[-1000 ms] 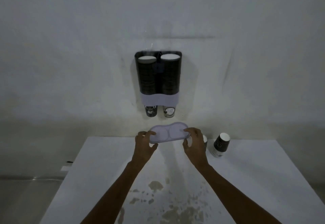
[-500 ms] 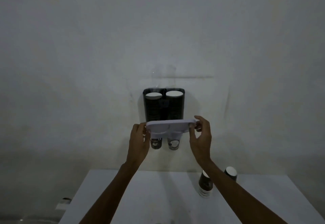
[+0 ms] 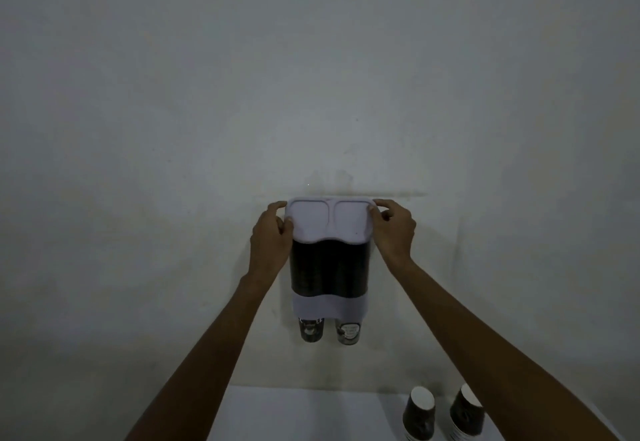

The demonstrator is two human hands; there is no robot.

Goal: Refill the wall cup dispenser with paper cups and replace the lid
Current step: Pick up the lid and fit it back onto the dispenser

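Note:
The wall cup dispenser (image 3: 329, 267) hangs in the middle of the view, a dark twin tube with a pale lilac band at its base. Two paper cups (image 3: 329, 331) poke out below it. The pale lilac lid (image 3: 330, 221) sits on top of the dispenser and hides the tube openings. My left hand (image 3: 272, 233) grips the lid's left end and my right hand (image 3: 394, 227) grips its right end, fingers curled around the edges.
A white table (image 3: 294, 413) stands below the dispenser, against the grey wall. Two short stacks of dark paper cups (image 3: 419, 413) (image 3: 465, 413) lie tilted on the table at the right, under my right forearm.
Both hands lifted the lid from in front of the dispenser's lower band up onto its top. The open tubes with white cup rims are now covered. The camera tilted upward.

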